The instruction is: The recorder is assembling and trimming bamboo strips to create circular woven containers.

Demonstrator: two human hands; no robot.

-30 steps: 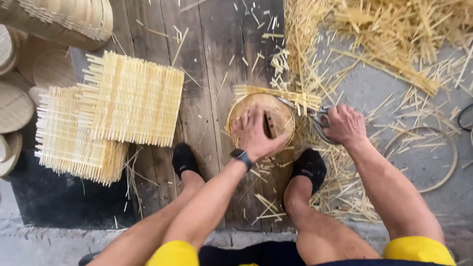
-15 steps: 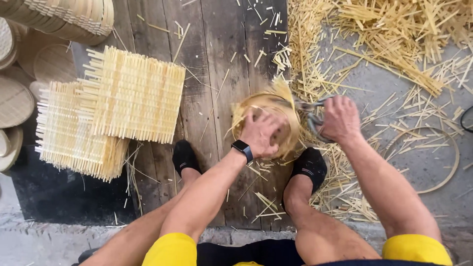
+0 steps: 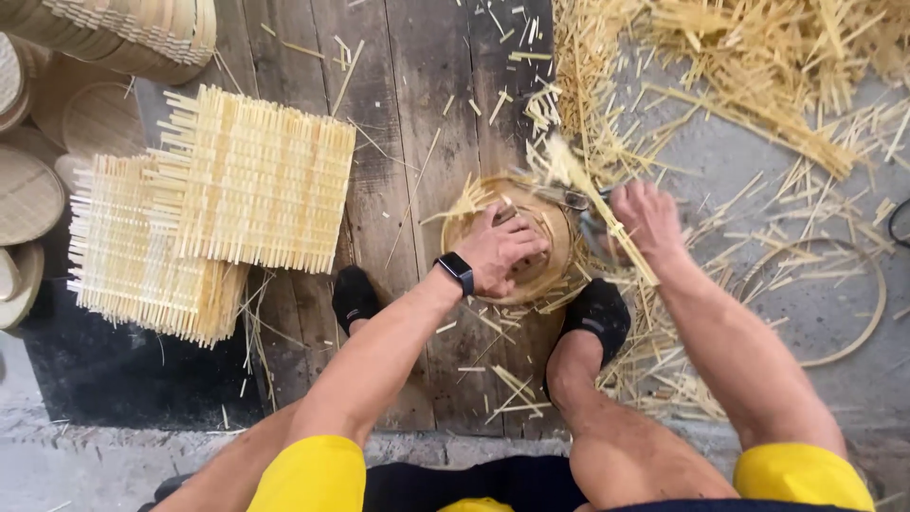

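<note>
The round woven tray sat just above centre of the frame, flat-ish on the wooden boards, between the person's two black-socked feet. The left hand lay right on top of it, palm down, fingers curled over the weave and pressing; it held the tray down rather than gripping anything separate, as far as I could tell. The right hand was just to the right of the tray's rim, closed round the handles of a pair of scissors, whose blades pointed left toward the rim. So the cutting edge met the tray from the right, w/ the left hand nearer the tray's middle and the right one at its edge.

A tuft of loose strip ends stuck up and to the upper left from the rim, approx. where the blades were; a long strip ran down-right across the right hand.

Hard to make out: the blades themselves, blurred and half lost in the straw, so whether they were apart or closed I couldn't say. The tray's right rim was hidden behind hand and strips. Far left, two square woven mats lay overlapped, well apart from the hands; a thin hoop lay among offcuts at right.
</note>
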